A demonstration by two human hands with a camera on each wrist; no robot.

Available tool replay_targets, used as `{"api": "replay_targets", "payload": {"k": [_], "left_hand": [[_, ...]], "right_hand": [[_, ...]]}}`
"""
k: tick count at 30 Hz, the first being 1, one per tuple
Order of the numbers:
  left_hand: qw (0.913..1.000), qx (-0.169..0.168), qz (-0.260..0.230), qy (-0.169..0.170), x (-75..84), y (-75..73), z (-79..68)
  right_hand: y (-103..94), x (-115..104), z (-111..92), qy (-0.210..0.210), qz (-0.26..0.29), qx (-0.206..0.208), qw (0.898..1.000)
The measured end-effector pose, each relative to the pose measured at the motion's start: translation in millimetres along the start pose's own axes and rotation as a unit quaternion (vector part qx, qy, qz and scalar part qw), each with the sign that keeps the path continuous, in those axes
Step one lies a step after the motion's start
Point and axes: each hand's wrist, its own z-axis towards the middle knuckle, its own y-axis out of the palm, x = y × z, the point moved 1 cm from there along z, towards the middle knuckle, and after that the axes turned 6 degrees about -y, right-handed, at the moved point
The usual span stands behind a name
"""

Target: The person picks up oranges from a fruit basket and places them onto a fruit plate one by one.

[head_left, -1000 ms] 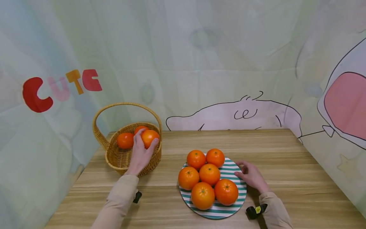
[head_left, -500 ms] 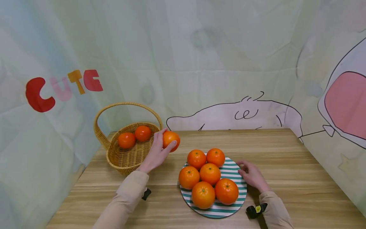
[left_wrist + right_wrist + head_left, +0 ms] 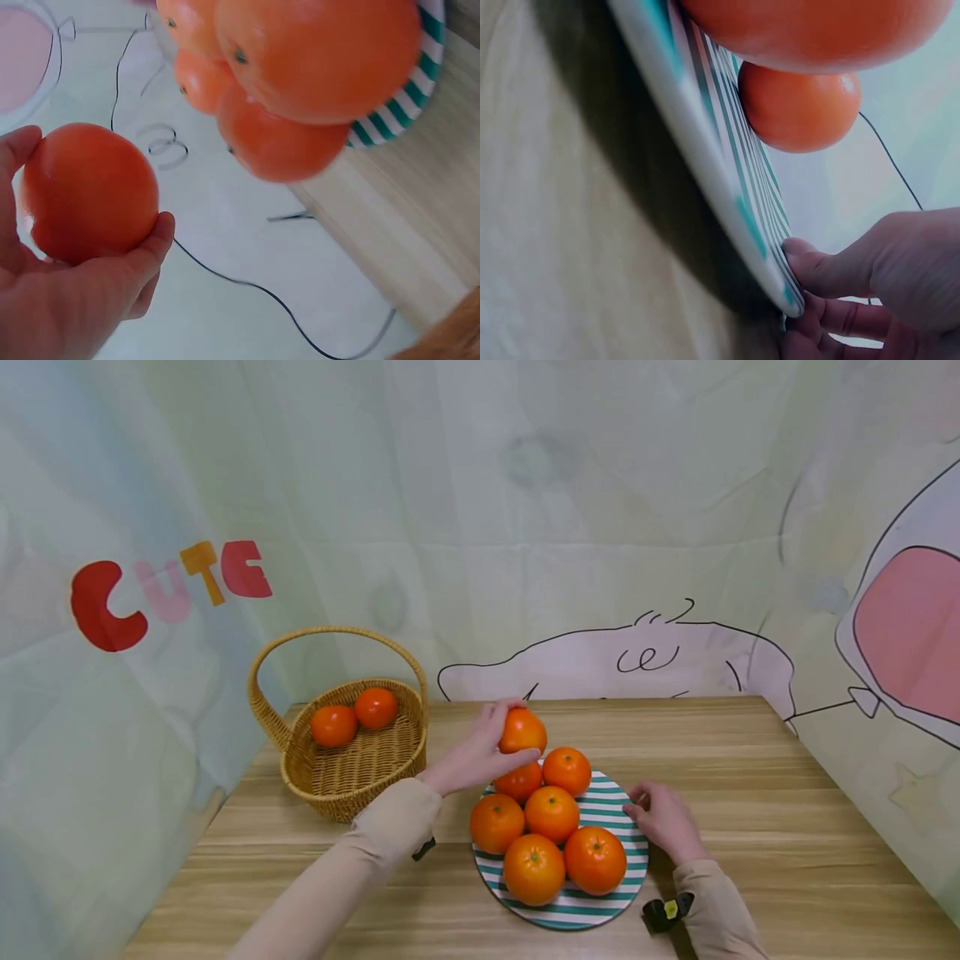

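My left hand (image 3: 487, 750) grips an orange (image 3: 90, 193) between thumb and fingers, in the air over the far left part of a striped plate (image 3: 600, 793). Below it, several oranges (image 3: 552, 814) sit on the plate, and the held one partly hides one of them in the head view. At the plate's right edge my right hand (image 3: 663, 818) pinches the rim; in the right wrist view the thumb (image 3: 810, 266) lies on the top face with fingers curled underneath.
To the left stands a wicker basket (image 3: 352, 789) with a tall arched handle. Two oranges (image 3: 333, 727) lie inside it. The wooden table (image 3: 787, 827) ends at a printed cloth backdrop (image 3: 480, 527) behind and at both sides.
The left hand has lifted an orange out of the basket and carried it rightward to above the plate. The right hand has stayed at the plate's rim.
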Motion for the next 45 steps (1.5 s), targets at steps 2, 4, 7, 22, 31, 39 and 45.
{"api": "replay_targets", "payload": {"k": [2, 4, 7, 22, 31, 39, 45], "left_hand": [[0.9995, -0.021, 0.024, 0.010, 8.7, 4.2, 4.4], [0.9978, -0.042, 0.047, 0.022, 16.6, 8.7, 9.0], [0.9933, -0.076, 0.080, 0.032, 27.7, 16.4, 15.5], [0.9654, -0.142, 0.214, 0.049, 57.1, 64.2, 33.1], [0.9605, -0.143, 0.232, 0.055, 65.8, 82.4, 42.3], [0.9476, -0.127, 0.289, 0.046, 68.6, 98.9, 43.8], [0.9427, -0.125, 0.308, 0.032, 72.6, 106.1, 40.6]], "right_hand": [[-0.8, -0.5, -0.5, 0.012, -0.013, 0.001, 1.000], [-1.7, -0.7, -0.9, 0.024, -0.021, 0.000, 1.000], [-2.9, -0.8, -1.8, 0.036, -0.024, -0.004, 0.999], [-4.8, 2.8, -1.9, 0.021, -0.007, -0.017, 1.000], [-3.8, 5.0, -0.5, 0.017, -0.012, -0.017, 1.000], [-4.1, 6.9, -1.1, 0.013, -0.010, -0.023, 1.000], [-5.1, 6.4, 0.0, 0.015, -0.027, -0.022, 0.999]]}}
